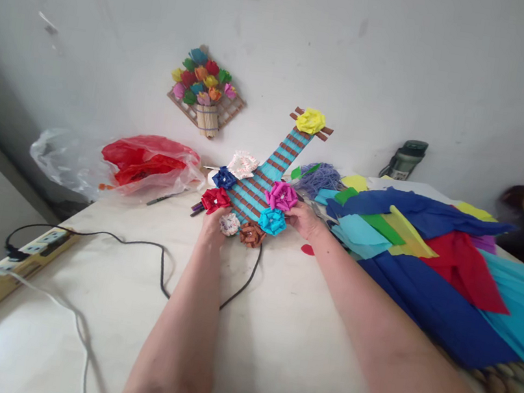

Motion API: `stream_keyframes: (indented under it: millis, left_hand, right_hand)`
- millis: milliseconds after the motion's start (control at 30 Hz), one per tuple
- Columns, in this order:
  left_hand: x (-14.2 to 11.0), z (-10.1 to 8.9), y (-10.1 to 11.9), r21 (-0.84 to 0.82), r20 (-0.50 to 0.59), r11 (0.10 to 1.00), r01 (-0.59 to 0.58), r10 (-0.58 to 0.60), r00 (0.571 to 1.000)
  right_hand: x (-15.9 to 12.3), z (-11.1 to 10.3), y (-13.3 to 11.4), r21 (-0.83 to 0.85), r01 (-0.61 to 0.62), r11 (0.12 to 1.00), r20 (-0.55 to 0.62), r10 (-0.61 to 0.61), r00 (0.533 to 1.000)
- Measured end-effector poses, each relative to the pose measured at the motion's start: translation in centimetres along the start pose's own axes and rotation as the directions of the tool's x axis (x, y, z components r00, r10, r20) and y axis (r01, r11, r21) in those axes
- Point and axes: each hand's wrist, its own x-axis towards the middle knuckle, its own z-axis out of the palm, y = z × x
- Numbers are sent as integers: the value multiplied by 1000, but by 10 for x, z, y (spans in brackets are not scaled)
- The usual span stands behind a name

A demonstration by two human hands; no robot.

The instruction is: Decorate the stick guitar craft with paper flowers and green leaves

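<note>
The left hand (215, 221) grips the lower left of the guitar-shaped craft (273, 167), tilted over the far middle of the worktop (271, 336), likely light and stiff with crushable flowers (282, 196), best taken by its rim, and the right hand (306, 221) holds its lower right.

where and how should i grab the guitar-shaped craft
Probably grip the guitar-shaped craft by its lower body, coming from both sides, as the left hand and right hand hold it. The body is wide there, while the neck is narrow; flowers crowd the rim and look easy to crush, so reach behind them.
</note>
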Motion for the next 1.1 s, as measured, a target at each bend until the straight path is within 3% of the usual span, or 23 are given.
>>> stream_keyframes:
  millis: [500,667,767,900,1100]
  left_hand:
    - [4,-3,-4,59,-13,997,-55,56,998]
    - [5,-3,-4,54,-13,995,-81,82,997]
    - [6,-4,-4,63,-41,995,-80,83,996]
    - [5,-3,-4,52,-47,995,-89,91,995]
    - [2,0,-4,64,-73,995,-81,86,994]
  right_hand:
    - [-3,0,-2,-49,8,999,67,-5,998]
    - [-6,1,-14,41,-12,999,122,7,993]
    - [-3,0,-20,75,54,996,-49,-50,998]
    - [4,0,-22,-45,133,990,-330,-140,933]
    - [7,5,-27,-112,182,977,-421,-213,882]
